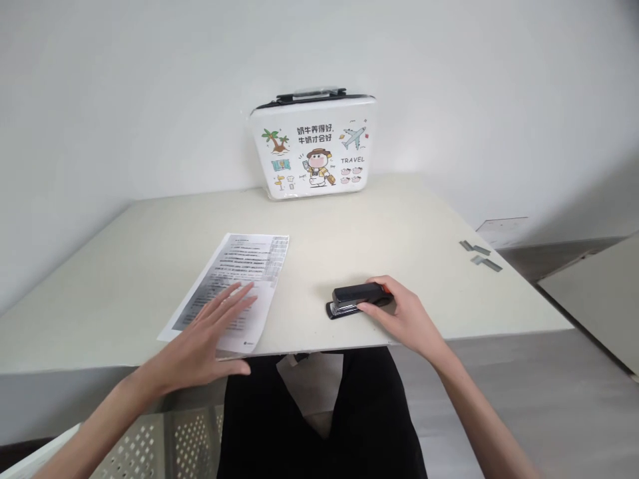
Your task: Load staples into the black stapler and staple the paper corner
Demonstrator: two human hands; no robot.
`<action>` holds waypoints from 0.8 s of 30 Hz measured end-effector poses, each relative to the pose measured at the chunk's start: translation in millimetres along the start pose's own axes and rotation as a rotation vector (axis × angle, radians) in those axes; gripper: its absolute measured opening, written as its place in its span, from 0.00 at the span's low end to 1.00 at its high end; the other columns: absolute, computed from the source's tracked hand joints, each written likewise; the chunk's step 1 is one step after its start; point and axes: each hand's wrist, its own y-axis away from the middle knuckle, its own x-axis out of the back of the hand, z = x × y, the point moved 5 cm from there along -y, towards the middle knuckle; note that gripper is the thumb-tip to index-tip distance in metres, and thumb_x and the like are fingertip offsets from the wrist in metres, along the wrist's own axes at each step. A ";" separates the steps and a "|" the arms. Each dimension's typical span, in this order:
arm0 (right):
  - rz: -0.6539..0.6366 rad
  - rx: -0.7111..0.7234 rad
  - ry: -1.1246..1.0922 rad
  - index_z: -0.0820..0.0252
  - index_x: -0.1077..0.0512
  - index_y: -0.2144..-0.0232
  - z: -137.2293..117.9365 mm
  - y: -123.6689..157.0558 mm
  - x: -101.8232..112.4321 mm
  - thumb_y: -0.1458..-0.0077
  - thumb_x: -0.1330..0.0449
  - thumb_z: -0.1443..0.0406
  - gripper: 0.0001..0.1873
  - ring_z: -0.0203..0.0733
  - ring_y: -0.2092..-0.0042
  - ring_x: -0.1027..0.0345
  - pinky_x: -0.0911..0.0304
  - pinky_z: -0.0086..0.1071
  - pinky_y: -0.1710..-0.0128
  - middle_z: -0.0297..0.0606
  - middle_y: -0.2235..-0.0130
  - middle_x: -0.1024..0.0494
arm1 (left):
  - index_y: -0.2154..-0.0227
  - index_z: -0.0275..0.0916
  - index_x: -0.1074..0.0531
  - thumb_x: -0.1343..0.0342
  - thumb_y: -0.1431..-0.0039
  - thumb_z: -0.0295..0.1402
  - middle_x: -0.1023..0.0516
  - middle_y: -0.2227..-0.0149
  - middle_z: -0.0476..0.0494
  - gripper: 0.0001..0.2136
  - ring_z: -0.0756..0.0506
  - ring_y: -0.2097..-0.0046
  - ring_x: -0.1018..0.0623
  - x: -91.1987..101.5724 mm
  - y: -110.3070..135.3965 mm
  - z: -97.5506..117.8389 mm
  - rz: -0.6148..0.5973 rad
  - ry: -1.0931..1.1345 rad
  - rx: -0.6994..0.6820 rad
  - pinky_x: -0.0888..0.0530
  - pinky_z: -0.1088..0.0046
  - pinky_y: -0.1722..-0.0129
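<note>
Pale table [379, 219]: It is stretching out in front of you, with a white wall [190, 80] rising behind.
White case [292, 141]: It is standing at the back, showing cartoon pictures.
Printed paper [244, 263]: It is lying on your left side, close to the near edge.
Left hand [202, 340]: Your fingers are pointing wide apart over the low part of the page, holding nothing. You can't quite tell here if they are touching it.
Black stapler [357, 294]: It is sitting right of the page, well apart from it, its front facing left.
Right hand [405, 316]: Your thumb and fingers are closing snugly around the stapler's back end.
Grey strips [482, 251]: They are lying far off to the right.
Stapler care: Keeping your fingertips away from its front seems wise.
Paper care: Pressing lightly is probably best, so nothing is sliding or wrinkling.
</note>
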 end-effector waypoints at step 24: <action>0.038 -0.057 0.088 0.53 0.25 0.53 -3.8 7.1 -1.6 0.40 0.33 0.48 0.20 0.51 0.53 0.24 0.28 0.43 0.52 0.41 0.54 0.17 | 0.24 0.51 0.49 0.56 0.32 0.17 0.48 0.24 0.44 0.36 0.32 0.24 0.50 -60.0 -1.0 130.7 0.179 0.045 0.001 0.34 0.41 0.31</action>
